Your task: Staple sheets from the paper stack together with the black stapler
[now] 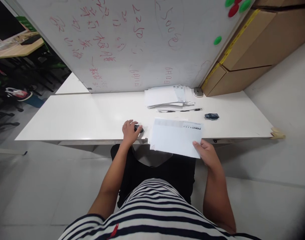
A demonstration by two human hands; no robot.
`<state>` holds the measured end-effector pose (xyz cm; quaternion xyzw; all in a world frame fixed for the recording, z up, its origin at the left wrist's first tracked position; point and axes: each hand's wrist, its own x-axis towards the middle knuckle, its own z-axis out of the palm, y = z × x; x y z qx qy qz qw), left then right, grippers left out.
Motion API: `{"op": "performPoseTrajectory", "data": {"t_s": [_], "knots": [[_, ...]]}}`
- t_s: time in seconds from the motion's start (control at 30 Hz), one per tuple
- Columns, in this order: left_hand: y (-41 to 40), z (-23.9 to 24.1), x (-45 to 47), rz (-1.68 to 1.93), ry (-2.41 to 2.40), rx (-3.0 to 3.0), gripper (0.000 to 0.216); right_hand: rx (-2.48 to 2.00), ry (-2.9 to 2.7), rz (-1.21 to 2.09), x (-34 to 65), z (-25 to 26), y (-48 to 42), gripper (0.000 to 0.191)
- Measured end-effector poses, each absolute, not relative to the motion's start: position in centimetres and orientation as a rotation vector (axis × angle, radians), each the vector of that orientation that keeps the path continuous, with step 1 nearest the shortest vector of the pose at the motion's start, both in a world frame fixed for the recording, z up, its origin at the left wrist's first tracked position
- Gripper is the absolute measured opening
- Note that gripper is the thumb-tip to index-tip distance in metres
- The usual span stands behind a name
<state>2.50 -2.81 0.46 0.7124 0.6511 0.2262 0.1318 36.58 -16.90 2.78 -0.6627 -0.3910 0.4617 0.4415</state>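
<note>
Hands apart: the right hand (pixel 208 154) pinches the printed white paper (pixel 176 139) at its four-o'clock corner, projecting past the glossy tabletop (pixel 87 116); the left hand (pixel 129 132) curls over a small black object (pixel 139 128) at the paper's nine o'clock. Smooth, flat and rectangular, the paper is probably light, flexible, easily creased, best held by its edges. Twelve o'clock: uneven paper stack (pixel 162 96).

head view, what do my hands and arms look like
The left hand and right hand are ungloved, with no jewellery visible. The left sleeve is short, with navy and white stripes like the shirt; little of the right sleeve shows.
</note>
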Motion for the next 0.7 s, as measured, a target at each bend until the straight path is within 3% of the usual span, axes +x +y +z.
{"op": "performPoseTrajectory", "data": {"t_s": [0.1, 0.3, 0.5, 0.7], "knots": [[-2.8, 0.5, 2.5, 0.653, 1.9, 2.054, 0.036, -1.771, -1.152, 1.029, 36.0, 2.3, -15.1, 0.048], [-2.8, 0.6, 2.5, 0.676, 1.902, 2.077, 0.036, -2.315, -1.483, 0.235, 33.6, -0.1, -14.3, 0.052], [-3.4, -0.7, 3.0, 0.886, 1.935, 2.136, 0.035, -2.115, -1.537, -0.184, 32.3, -0.2, -14.0, 0.052], [-3.5, -1.5, 3.6, 0.993, 2.01, 2.147, 0.034, -1.736, -2.0, -0.189, 31.5, 2.9, -5.7, 0.043]]}}
